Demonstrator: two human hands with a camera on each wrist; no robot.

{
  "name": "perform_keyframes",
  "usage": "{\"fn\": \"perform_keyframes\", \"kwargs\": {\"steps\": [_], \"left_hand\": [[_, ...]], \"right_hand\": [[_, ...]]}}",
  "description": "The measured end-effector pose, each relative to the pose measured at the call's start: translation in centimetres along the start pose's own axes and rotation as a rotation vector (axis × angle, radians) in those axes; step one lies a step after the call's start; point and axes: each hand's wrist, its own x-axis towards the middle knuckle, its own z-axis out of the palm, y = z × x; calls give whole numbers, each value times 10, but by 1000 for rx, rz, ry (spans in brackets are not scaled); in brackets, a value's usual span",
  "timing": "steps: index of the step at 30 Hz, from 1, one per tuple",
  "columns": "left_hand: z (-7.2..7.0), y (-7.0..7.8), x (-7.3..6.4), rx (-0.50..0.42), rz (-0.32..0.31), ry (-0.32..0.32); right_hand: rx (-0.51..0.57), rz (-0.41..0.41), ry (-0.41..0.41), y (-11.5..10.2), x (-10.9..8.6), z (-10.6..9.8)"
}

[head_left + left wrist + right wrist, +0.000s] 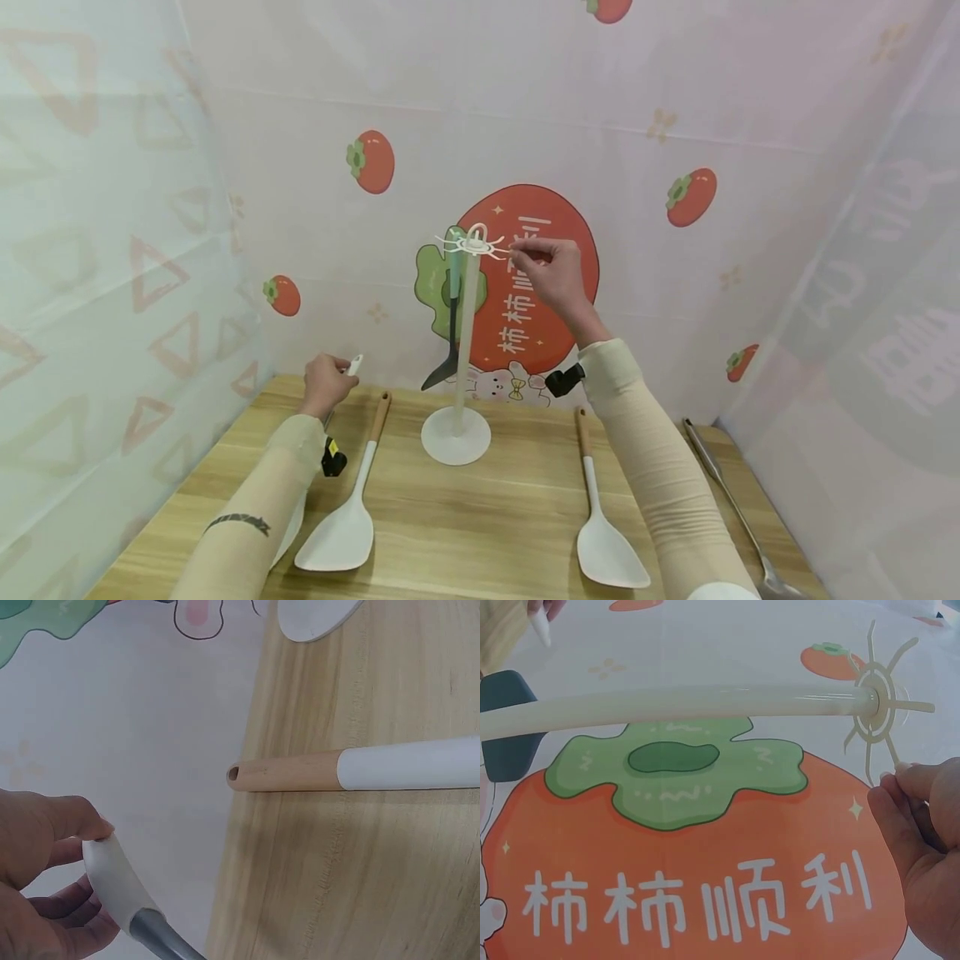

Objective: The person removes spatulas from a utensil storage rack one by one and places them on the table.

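At the centre of the head view stands a white utensil rack (467, 333) with a round base and a ring of hooks (475, 245) on top. My right hand (551, 271) pinches the end of one hook between thumb and fingertips, as the right wrist view also shows. From the ring hangs a turner with a turquoise handle (454, 275) and dark blade. At the left, my left hand (327, 385) holds a utensil by its white handle (116, 877), thumb on the tip and fingers behind. Its grey shaft (161, 935) runs downward; the head is hidden.
White spatulas with wooden handles lie on the wooden table, one left (341, 533) and one right (607, 550) of the rack. A long metal utensil (720, 479) lies at the far right. A white edge (291, 533) shows beside my left sleeve. Printed cloth walls enclose the table.
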Motion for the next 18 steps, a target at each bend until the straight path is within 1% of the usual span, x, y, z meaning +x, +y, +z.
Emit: {"fn": "perform_keyframes", "kwargs": {"steps": [6, 11, 16, 18], "left_hand": [[-1, -7, 2, -14, -39, -22], [0, -12, 4, 13, -33, -38], [4, -14, 3, 32, -32, -70], [6, -17, 2, 30, -34, -71]], "right_hand": [[-1, 7, 0, 0, 0, 1], [3, 11, 2, 0, 0, 1], [18, 17, 4, 1, 0, 1], [22, 18, 5, 1, 0, 1]]}}
